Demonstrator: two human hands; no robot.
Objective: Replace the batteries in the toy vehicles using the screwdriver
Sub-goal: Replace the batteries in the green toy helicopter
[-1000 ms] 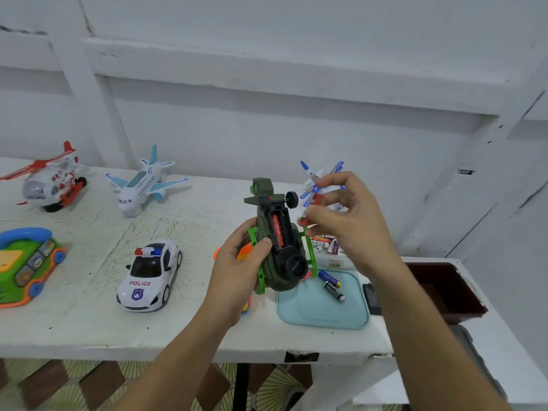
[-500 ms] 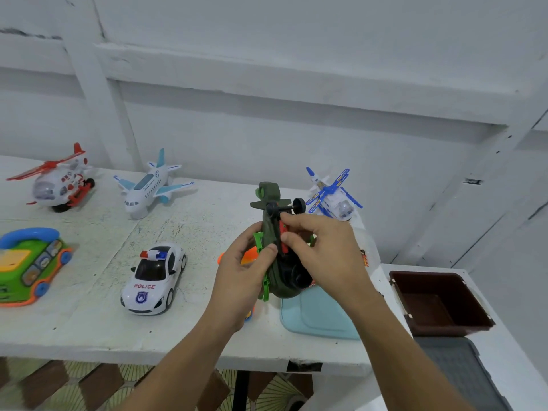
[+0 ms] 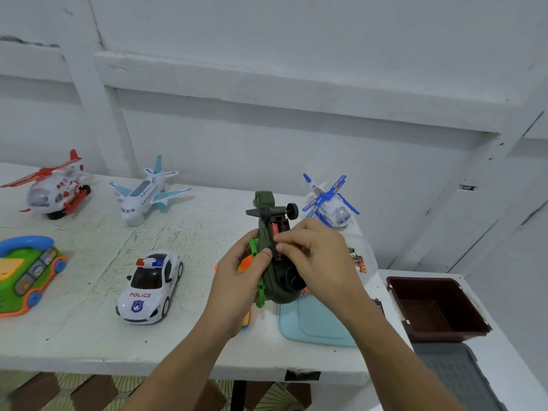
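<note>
Above the front edge of the white tabletop [image 3: 89, 336], the olive-green toy aircraft [image 3: 275, 280] was held belly-up, its battery compartment open with a red battery [image 3: 274, 227] seated inside. The left hand [image 3: 237, 277] gripped the toy's side, thumb over its green rail. The right hand [image 3: 320, 256] arched over it, forefinger and thumb curled onto the red battery. Beneath lay a pale blue tray [image 3: 314, 324]. A police car [image 3: 149, 284], a white airliner [image 3: 145, 194], a red-and-white helicopter [image 3: 56, 191] and a blue-and-white helicopter [image 3: 329, 203] stood further off. A brown bin [image 3: 439, 310] sat to the right, before a white-painted wall.
</note>
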